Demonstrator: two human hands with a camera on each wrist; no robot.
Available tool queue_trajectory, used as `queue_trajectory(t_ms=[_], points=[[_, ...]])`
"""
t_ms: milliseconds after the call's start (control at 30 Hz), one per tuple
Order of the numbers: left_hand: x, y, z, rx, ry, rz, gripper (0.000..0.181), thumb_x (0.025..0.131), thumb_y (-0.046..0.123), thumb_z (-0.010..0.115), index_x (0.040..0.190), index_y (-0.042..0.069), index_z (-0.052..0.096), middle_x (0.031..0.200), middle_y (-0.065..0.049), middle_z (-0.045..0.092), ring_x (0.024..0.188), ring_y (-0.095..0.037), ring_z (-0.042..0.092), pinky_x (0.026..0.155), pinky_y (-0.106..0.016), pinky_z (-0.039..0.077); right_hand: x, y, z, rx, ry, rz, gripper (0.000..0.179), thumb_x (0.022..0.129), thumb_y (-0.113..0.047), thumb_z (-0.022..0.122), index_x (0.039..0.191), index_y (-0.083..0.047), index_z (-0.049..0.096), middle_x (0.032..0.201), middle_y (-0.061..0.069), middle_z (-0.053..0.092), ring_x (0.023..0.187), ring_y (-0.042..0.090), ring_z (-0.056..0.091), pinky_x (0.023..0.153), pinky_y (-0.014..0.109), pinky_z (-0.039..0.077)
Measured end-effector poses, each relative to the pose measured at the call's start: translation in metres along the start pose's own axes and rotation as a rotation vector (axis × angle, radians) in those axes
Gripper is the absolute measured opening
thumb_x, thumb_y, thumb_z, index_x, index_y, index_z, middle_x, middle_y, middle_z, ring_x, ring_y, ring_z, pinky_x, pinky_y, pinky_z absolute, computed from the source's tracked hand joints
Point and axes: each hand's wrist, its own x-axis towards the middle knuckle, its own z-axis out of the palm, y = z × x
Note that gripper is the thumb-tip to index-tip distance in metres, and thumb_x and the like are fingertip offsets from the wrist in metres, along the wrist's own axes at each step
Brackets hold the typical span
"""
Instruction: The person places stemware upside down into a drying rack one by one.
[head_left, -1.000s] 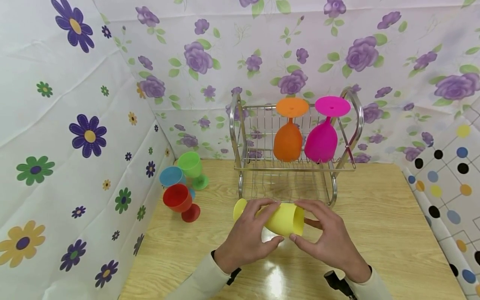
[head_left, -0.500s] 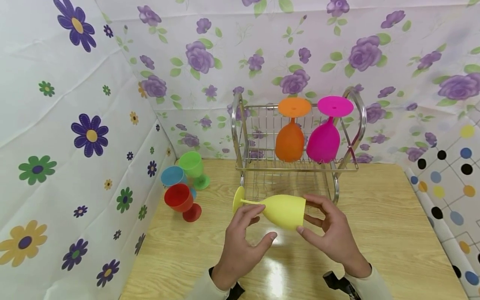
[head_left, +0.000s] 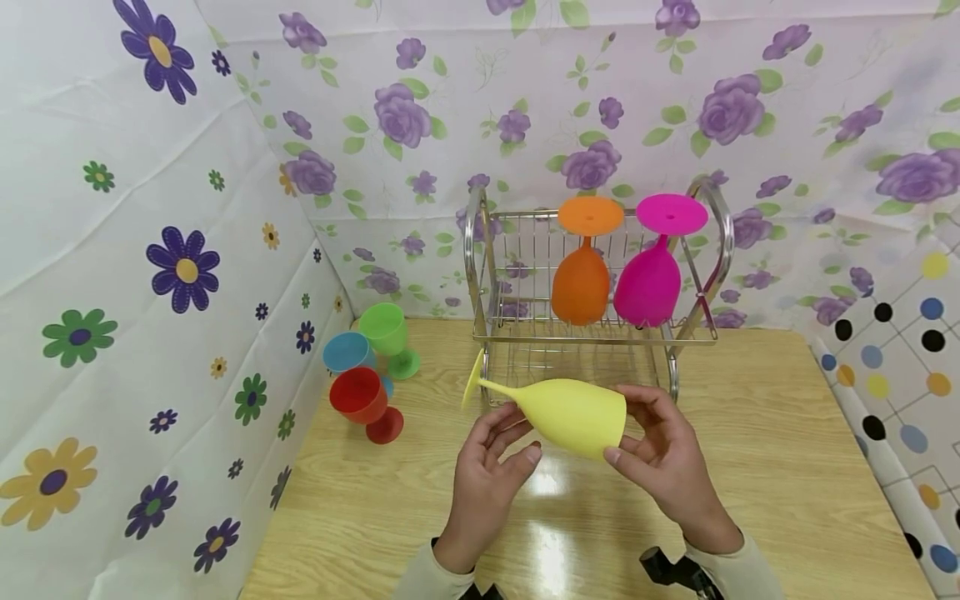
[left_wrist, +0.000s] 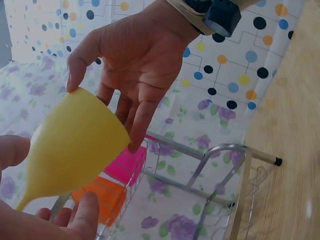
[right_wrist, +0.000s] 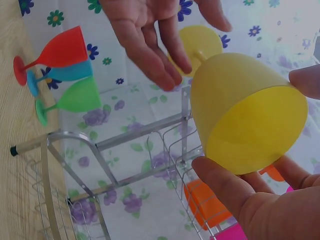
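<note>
A yellow plastic goblet (head_left: 573, 414) hangs tilted on its side above the table, its mouth to the right and its foot up to the left. My right hand (head_left: 671, 471) pinches it at the rim, with the thumb on the near side and fingers on the far side. Close under the stem end is my left hand (head_left: 487, 479), its fingers loosely bent and its thumb apart from them. In the right wrist view, the goblet's open mouth (right_wrist: 260, 132) faces the camera, and the left hand (right_wrist: 155, 37) appears beside the bowl without gripping it.
A two-tier metal dish rack (head_left: 592, 340) stands behind the hands. On its upper tier an orange goblet (head_left: 581, 287) and a magenta goblet (head_left: 648, 283) stand upside down. Green (head_left: 384, 331), blue (head_left: 348, 353) and red (head_left: 360, 396) goblets stand upright on the left.
The left hand has loosened from around the yellow goblet and moved below its stem. The goblet's foot has risen, while the right hand still holds the rim.
</note>
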Motion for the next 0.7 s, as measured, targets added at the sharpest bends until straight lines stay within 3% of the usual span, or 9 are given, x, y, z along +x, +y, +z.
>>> queue_trajectory(t_ms=[167, 433, 700], points=[[0.007, 0.0, 0.002, -0.111, -0.018, -0.003, 0.063, 0.099, 0.002, 0.069, 0.155, 0.002, 0.04, 0.153, -0.019, 0.047, 0.139, -0.027, 0.055, 0.11, -0.038, 0.056, 0.0, -0.002, 0.006, 0.074, 0.004, 0.001, 0.069, 0.082, 0.029, 0.06, 0.143, 0.022, 0.03, 0.142, 0.007, 0.054, 0.124, 0.018, 0.061, 0.091, 0.039, 0.065], [0.011, 0.0, 0.006, -0.186, -0.077, 0.087, 0.062, 0.097, -0.002, 0.07, 0.152, 0.0, 0.041, 0.144, -0.012, 0.051, 0.132, -0.024, 0.058, 0.101, -0.029, 0.06, -0.003, -0.001, 0.019, 0.153, 0.002, 0.05, 0.064, 0.085, 0.023, 0.059, 0.145, 0.01, 0.038, 0.137, 0.007, 0.052, 0.123, 0.017, 0.059, 0.091, 0.033, 0.065], [0.012, 0.002, 0.007, -0.249, -0.086, 0.143, 0.063, 0.095, -0.004, 0.073, 0.151, -0.002, 0.044, 0.139, -0.009, 0.054, 0.126, -0.02, 0.061, 0.099, -0.028, 0.06, -0.003, 0.003, 0.027, 0.199, -0.01, 0.017, 0.066, 0.084, 0.022, 0.059, 0.143, 0.019, 0.03, 0.138, 0.006, 0.052, 0.123, 0.016, 0.059, 0.096, 0.029, 0.062]])
